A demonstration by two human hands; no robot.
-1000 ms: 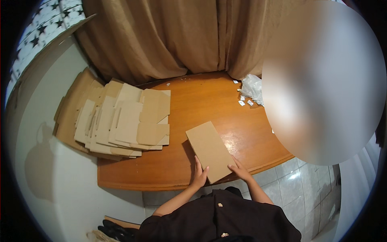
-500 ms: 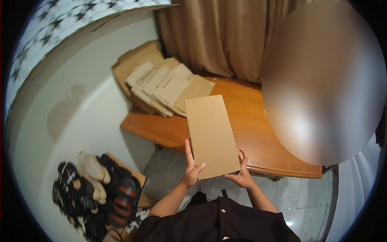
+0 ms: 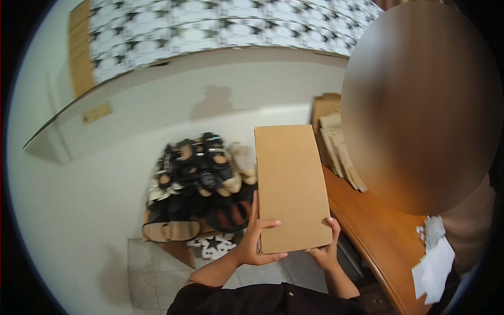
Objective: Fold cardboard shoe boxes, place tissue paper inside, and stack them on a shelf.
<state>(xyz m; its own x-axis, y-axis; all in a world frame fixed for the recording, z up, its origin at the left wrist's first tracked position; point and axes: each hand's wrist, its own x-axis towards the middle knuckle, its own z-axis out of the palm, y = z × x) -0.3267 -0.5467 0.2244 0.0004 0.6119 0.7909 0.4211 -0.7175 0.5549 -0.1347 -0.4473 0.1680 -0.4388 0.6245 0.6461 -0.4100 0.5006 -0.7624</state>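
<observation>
We see a brown cardboard box [image 3: 294, 186] in the air before the person's body, held by both hands and, as we look down, lying between the shoes [image 3: 202, 173] and the edge of the wooden table [image 3: 362, 226]. The left hand [image 3: 257, 242] holds the near left corner of the box: its thumb lies upon the broad face, and the other fingers go along the side and the near edge. The right hand [image 3: 326, 249] holds the near right corner, with its fingertips at the side and its thumb at the near edge. As for how far the work is, we judge that this box is already formed and closed, because its face looks flat and whole; whether it has something inside, we cannot tell. On the table, flat cardboard pieces [image 3: 336, 139] lean near the wall, and the ones we can see are not made into boxes. A plastic bag [image 3: 433, 231] and a white paper [image 3: 436, 270] lie at the right, where a large blur hides part of the table.
</observation>
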